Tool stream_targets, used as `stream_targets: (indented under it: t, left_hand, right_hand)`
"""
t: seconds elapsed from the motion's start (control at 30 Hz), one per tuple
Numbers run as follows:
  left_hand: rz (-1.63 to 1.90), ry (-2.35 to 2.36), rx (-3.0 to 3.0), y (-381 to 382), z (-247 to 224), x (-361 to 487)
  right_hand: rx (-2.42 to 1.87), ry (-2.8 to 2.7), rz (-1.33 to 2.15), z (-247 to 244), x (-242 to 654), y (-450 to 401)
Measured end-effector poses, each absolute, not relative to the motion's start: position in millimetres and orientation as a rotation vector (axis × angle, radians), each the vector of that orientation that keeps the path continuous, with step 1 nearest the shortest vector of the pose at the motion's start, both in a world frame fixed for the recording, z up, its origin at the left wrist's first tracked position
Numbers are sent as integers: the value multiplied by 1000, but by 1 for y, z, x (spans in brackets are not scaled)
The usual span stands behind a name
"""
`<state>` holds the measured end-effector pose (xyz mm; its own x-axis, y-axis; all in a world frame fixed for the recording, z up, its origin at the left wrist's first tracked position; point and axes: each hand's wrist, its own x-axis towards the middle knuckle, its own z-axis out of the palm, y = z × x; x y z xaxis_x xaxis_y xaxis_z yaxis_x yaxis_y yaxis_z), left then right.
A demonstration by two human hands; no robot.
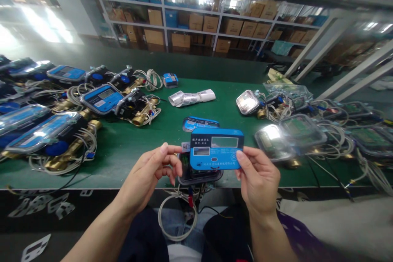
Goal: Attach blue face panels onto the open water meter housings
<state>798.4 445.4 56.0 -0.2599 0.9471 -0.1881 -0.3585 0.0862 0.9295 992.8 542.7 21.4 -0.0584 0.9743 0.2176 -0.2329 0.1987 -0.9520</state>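
The green tabletop [147, 135] bears an open, dark meter housing [201, 180] at its near edge. Between the hands, over this housing, is the blue faceplate [205, 162]. The right hand [260, 178] pinches its right edge, thumb in front; the left hand [153, 168] is loosely spread, fingers partly curled, index fingertip touching a small label [186, 146].
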Motion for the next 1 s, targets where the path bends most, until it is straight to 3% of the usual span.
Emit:
stream_targets:
  t: [1.0]
  left_hand:
    - [1381,1135,632,448,49,801]
  right_hand:
    - [-815,-1236,1260,15,985,542]
